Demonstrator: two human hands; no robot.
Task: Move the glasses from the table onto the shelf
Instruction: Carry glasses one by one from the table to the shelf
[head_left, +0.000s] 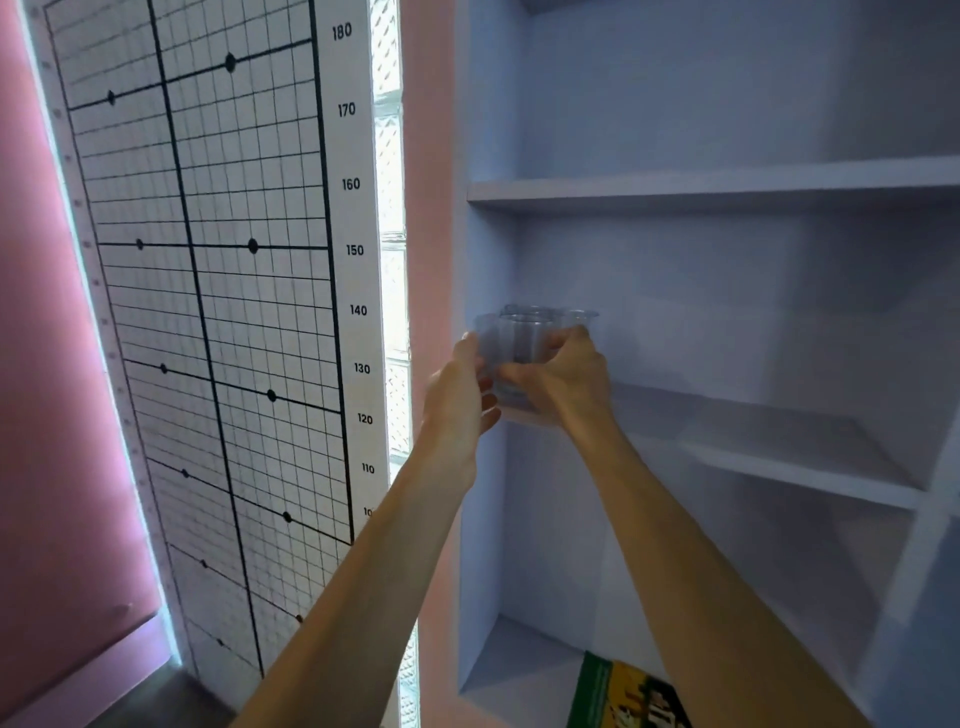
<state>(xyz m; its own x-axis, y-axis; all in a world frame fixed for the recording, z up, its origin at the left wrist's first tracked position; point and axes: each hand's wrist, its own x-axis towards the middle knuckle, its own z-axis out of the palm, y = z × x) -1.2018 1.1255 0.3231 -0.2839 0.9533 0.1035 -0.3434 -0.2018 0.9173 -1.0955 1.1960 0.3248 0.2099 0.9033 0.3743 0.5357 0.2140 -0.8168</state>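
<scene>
Several clear glasses (524, 338) stand bunched together at the left end of the middle shelf (779, 457) of a pale blue shelf unit. My left hand (457, 400) wraps the left side of the bunch, fingers curled against the leftmost glass. My right hand (561, 379) grips the front and right side, thumb across the front glass. The glass bottoms are hidden behind my hands, so I cannot tell whether they rest on the board. The frame is blurred.
An upper shelf (727, 187) lies above. On the lowest compartment floor lies a green and yellow book (618, 696). Left of the unit are a glass-block strip (392, 260) and a gridded height chart (208, 260) on a pink wall.
</scene>
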